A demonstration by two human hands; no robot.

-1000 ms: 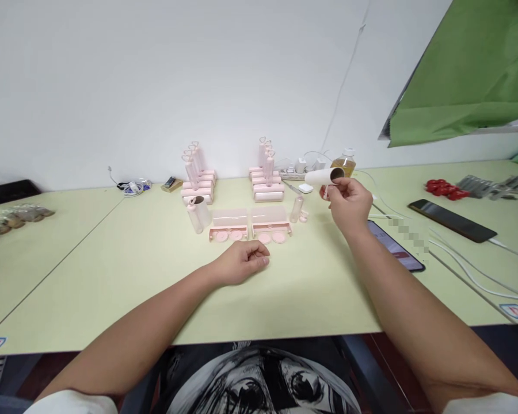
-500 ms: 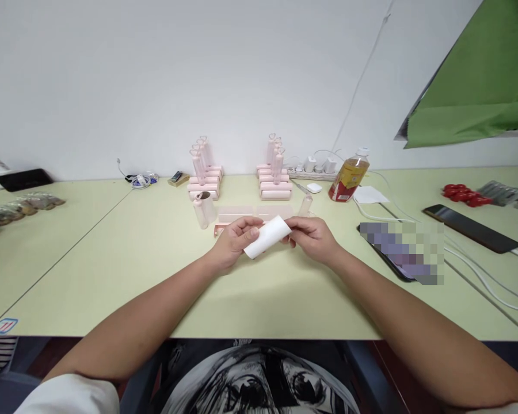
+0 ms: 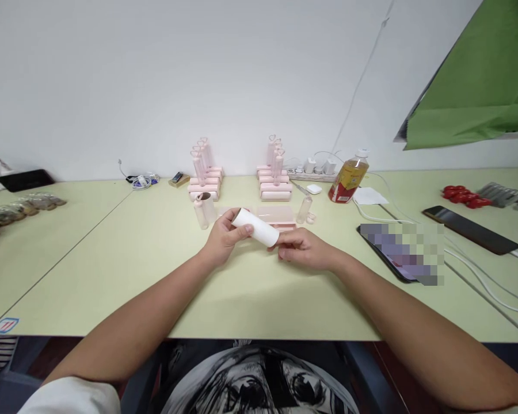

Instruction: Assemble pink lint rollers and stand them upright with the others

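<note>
A white paper roll (image 3: 256, 227) with a hollow brown core lies slanted in the air above the table, its upper end to the left. My left hand (image 3: 227, 237) is closed around that upper end, thumb on the front. At the lower right end, my right hand (image 3: 303, 248) has its fingers curled against the roll's edge; the exact fingertip contact is partly hidden. Behind the hands are a clear pink case piece (image 3: 276, 214) and a pink part (image 3: 285, 227), partly covered. A pink capped tube (image 3: 201, 213) and another hollow roll (image 3: 208, 208) stand to the left, a clear tube (image 3: 304, 209) to the right.
Two rows of pink cylinders (image 3: 204, 188) with upright looped tubes stand near the wall. Rightward are a drink bottle (image 3: 349, 177), a power strip (image 3: 313, 172), a lit phone (image 3: 397, 253), a dark phone (image 3: 470, 229), white cables and red-handled items (image 3: 466, 195).
The white roll has turned, so its left end now points up and shows the core. My right hand has moved left and down to the roll's lower end.
</note>
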